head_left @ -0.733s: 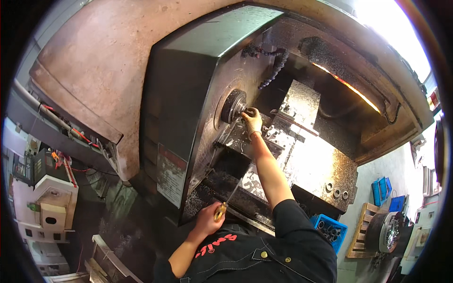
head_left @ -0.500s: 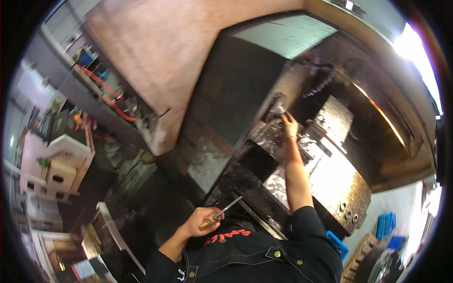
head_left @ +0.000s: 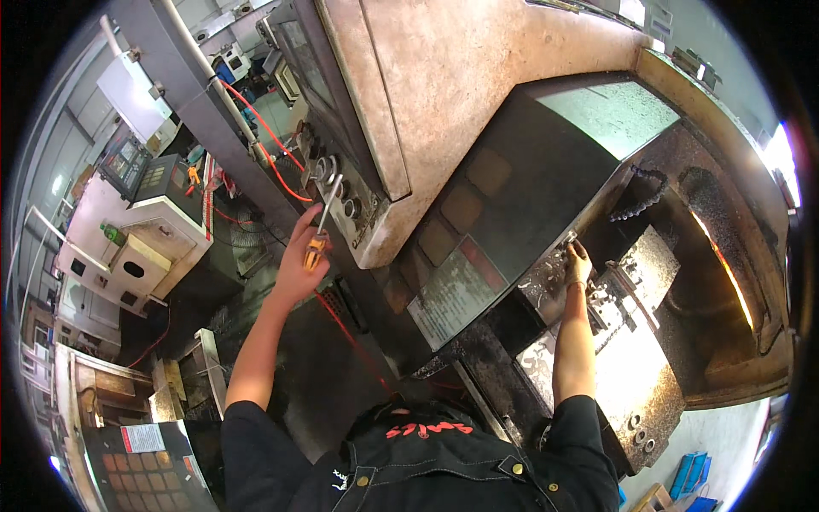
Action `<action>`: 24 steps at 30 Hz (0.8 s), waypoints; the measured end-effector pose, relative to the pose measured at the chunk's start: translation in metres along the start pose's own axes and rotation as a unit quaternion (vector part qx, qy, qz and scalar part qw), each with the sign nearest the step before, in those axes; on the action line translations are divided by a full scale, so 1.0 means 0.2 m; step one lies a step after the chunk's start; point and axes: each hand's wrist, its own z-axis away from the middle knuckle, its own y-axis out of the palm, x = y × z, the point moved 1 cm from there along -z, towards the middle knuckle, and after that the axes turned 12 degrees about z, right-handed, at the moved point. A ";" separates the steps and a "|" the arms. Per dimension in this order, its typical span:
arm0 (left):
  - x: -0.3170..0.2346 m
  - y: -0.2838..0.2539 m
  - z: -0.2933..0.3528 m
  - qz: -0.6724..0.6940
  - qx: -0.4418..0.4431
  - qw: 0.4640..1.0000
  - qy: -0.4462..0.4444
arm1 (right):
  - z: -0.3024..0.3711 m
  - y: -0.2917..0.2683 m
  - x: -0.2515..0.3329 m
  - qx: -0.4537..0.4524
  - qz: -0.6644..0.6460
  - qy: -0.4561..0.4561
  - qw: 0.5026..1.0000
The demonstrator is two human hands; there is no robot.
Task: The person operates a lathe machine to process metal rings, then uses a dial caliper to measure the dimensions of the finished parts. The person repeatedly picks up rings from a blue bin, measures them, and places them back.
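While the left hand (head_left: 298, 268) grips a yellow-handled tool (head_left: 316, 250) near some rings (head_left: 325, 169) on a ledge (head_left: 363, 232), the right hand (head_left: 579, 266) is inside the big machine (head_left: 531, 162), its hold unclear; the work looks only partly done.

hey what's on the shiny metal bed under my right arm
Three small rings sit near one corner of the metal bed; whatever your right forearm covers can't be seen.

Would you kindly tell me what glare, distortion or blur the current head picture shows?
In the head view, glare washes out the metal surface beside the right forearm; in the head view, straight edges bend toward the blackened rim; also in the head view, the screwdriver in the left hand looks fairly sharp.
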 end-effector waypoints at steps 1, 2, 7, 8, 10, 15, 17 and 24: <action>0.01 0.00 -0.03 -0.042 0.021 0.999 -0.007 | 0.01 0.00 -0.01 -0.011 0.015 -0.072 0.997; 0.01 0.00 -0.06 -0.093 0.027 0.995 0.020 | 0.01 -0.01 -0.01 0.000 0.031 -0.028 0.999; -0.03 0.12 -0.12 -0.163 0.033 0.986 0.027 | -0.05 -0.11 0.07 0.020 0.090 0.111 0.990; 0.02 0.07 -0.09 -0.205 0.042 0.977 0.044 | 0.03 -0.05 0.09 0.030 0.095 0.119 0.988; 0.11 0.03 -0.08 -0.150 0.035 0.988 0.008 | 0.11 -0.02 0.14 -0.007 0.209 -0.011 0.978; 0.24 -0.04 -0.08 -0.079 0.069 0.993 -0.057 | 0.11 -0.04 0.19 -0.013 0.133 0.025 0.991; 0.23 -0.05 -0.09 -0.066 0.075 0.994 -0.054 | 0.12 -0.03 0.20 -0.010 0.107 0.051 0.993; 0.24 -0.12 -0.14 -0.014 0.145 0.989 -0.012 | 0.11 -0.01 0.14 -0.029 0.045 0.059 0.997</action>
